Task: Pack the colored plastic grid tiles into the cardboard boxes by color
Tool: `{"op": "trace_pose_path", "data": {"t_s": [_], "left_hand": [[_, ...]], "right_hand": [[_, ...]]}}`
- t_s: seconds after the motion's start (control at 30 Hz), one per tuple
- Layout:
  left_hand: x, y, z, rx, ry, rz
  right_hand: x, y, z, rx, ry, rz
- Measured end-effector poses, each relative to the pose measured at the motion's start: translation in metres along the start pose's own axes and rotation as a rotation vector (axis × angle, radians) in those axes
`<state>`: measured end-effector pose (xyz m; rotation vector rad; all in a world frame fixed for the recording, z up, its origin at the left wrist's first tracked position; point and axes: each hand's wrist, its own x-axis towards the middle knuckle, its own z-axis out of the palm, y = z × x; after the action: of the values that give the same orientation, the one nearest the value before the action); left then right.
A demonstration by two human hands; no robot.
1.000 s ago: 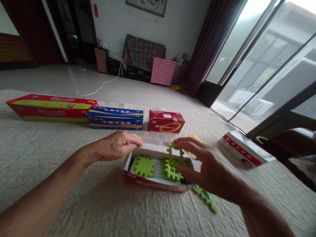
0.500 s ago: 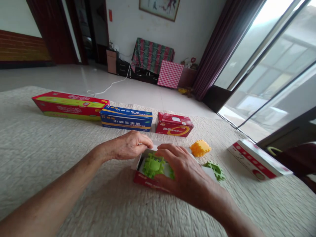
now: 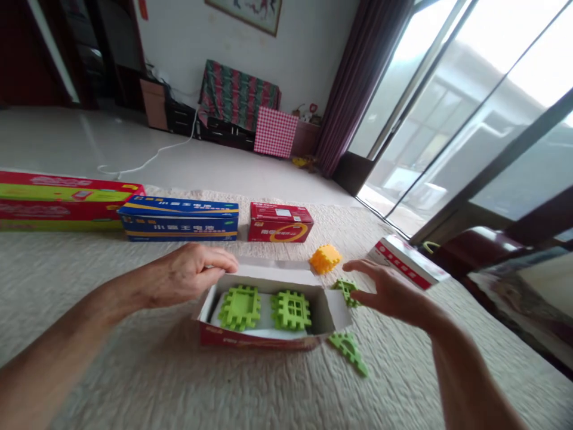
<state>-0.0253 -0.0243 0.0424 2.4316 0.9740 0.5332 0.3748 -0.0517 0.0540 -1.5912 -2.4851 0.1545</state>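
Note:
An open cardboard box (image 3: 259, 341) with red sides sits in front of me, its flaps folded out. In it, on a pale surface, lie a green square building block (image 3: 240, 307) and a green window block (image 3: 290, 310). My left hand (image 3: 190, 273) grips the raised flap at the box's back left corner, thumb and fingers together. To the right of the box, my right hand (image 3: 380, 286) is open, thumb and fingers apart, beside another green block (image 3: 345, 292) on the cover. A green triangular block (image 3: 349, 353) lies at the box's right front corner.
A yellow block cube (image 3: 326, 259) stands behind the box's right end. Farther back are a long red-and-green box (image 3: 67, 203), a blue battery box (image 3: 179, 220) and a small red box (image 3: 280, 223). A white-and-red box (image 3: 407, 263) lies at right. All rest on a quilted cover (image 3: 250, 394).
My right hand has left the box and moved right, opening beside a green block. Two green blocks in the box now show fully. The left hand stays at the flap; the view has turned right.

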Motion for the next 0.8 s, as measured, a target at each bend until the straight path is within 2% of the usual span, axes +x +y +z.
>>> {"op": "trace_pose_path", "data": {"t_s": [0.07,0.13,0.57,0.7,0.8], "left_hand": [[0.0,-0.001,0.0,-0.008,-0.008,-0.009],[0.0,-0.002,-0.001,-0.012,-0.023,-0.011],[0.0,-0.005,0.0,-0.007,-0.031,-0.031],[0.0,-0.002,0.0,-0.014,-0.017,-0.041],[0.0,-0.003,0.001,-0.01,-0.004,-0.032]], "right_hand": [[-0.006,0.019,0.004,-0.007,-0.054,0.046],[-0.009,0.027,0.007,-0.006,-0.082,0.062],[-0.005,0.021,0.016,-0.004,-0.138,0.061],[-0.008,0.021,0.007,-0.025,-0.052,0.063],[-0.01,0.003,-0.007,-0.048,0.098,0.056]]}}
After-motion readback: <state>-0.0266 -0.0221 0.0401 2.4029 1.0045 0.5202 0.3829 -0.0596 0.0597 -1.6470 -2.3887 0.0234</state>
